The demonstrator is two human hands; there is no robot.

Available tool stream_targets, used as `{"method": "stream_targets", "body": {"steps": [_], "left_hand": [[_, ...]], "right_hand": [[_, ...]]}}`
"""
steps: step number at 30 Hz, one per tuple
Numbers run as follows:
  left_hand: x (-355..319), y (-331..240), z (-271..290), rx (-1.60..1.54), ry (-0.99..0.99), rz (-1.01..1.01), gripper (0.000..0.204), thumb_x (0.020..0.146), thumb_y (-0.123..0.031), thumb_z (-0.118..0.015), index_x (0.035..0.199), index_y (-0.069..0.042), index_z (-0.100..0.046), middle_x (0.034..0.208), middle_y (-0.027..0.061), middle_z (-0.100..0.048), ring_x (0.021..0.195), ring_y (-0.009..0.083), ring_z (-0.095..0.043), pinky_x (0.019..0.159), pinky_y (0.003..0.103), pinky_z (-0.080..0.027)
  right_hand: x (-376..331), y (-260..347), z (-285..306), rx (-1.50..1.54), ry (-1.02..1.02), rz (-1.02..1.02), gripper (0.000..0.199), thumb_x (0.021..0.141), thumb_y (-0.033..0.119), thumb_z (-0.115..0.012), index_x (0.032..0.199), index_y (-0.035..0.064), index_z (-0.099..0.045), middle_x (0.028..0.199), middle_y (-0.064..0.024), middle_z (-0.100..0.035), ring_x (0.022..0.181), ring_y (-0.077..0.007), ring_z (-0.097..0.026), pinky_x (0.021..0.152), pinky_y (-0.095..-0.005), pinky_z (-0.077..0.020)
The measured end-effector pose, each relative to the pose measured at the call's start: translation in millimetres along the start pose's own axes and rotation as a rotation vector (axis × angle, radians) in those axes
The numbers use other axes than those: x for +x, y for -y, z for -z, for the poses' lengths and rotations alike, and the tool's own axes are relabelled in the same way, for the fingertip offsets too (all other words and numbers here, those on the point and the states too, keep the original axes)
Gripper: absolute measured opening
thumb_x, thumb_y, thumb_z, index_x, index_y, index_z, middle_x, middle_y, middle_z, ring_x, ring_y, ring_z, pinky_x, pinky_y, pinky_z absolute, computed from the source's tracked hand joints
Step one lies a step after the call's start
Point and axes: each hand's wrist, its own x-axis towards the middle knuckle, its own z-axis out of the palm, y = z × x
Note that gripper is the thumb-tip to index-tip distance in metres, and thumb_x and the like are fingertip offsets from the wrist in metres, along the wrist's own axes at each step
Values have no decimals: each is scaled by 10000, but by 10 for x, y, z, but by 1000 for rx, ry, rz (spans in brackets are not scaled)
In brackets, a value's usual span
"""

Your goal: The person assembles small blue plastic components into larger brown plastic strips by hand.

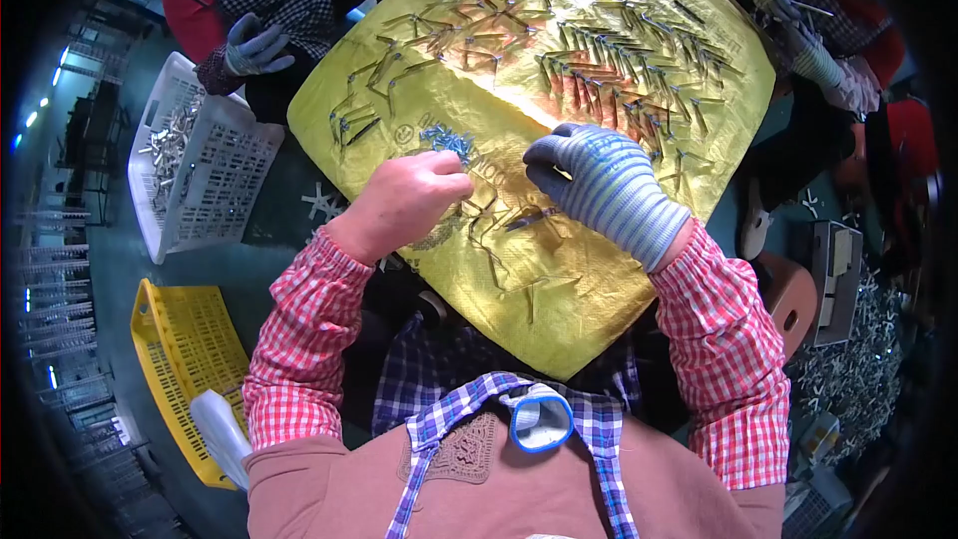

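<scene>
A table with a shiny yellow cover [469,299] lies in front of me. My left hand [404,202], bare, is closed with its fingertips pinched together; what they hold, if anything, is hidden. Just beyond it lies a small heap of blue pieces [446,143]. My right hand [607,188] wears a striped glove with dark fingertips. Its fingers are curled closed, and I cannot make out anything in them. Between the hands lie several thin dark metal strips [486,230], and a dark pointed piece [531,220] sits under the right hand.
Rows of thin strips joined with blue bits [599,65] cover the far table. Co-workers' gloved hands appear at far left [257,45] and far right [813,55]. A white crate of pale parts [225,165] and a yellow crate [195,354] stand left; many pale pieces [848,379] lie right.
</scene>
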Motion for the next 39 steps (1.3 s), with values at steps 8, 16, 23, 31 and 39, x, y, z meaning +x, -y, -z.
{"method": "stream_targets", "body": {"steps": [8,16,23,31,39], "left_hand": [[13,-13,131,-325,-145,59,105,821,5,-662,912,-41,-685,883,84,-644,800,243,-655,701,326,-535],[43,-83,123,-346,-264,80,108,816,9,-675,916,-31,-685,864,94,-645,782,253,-659,691,324,-539],[56,-131,131,-343,-273,91,134,785,43,-716,903,-17,-705,895,90,-671,798,206,-671,704,282,-544],[19,-62,153,-592,-439,404,131,811,56,-719,938,43,-690,926,79,-665,816,128,-660,724,237,-539],[82,-105,146,-553,-381,243,197,832,30,-637,1014,37,-713,973,127,-695,841,171,-682,741,263,-544]], "right_hand": [[-34,43,3,259,15,1,160,866,145,-707,1016,92,-722,880,-80,-710,776,-209,-698,711,-329,-553],[-15,185,144,1091,159,-227,224,920,48,-669,1140,8,-668,928,-12,-695,856,-52,-617,773,-236,-528],[11,117,19,1036,232,-198,205,902,90,-715,1086,10,-676,917,-6,-696,845,-56,-621,774,-234,-528],[-20,169,201,1009,128,-139,150,880,69,-729,1015,6,-705,928,-31,-712,849,-70,-644,757,-241,-539],[-10,110,273,597,-321,47,137,856,148,-735,971,74,-729,876,-111,-699,774,-239,-687,703,-334,-545]]}}
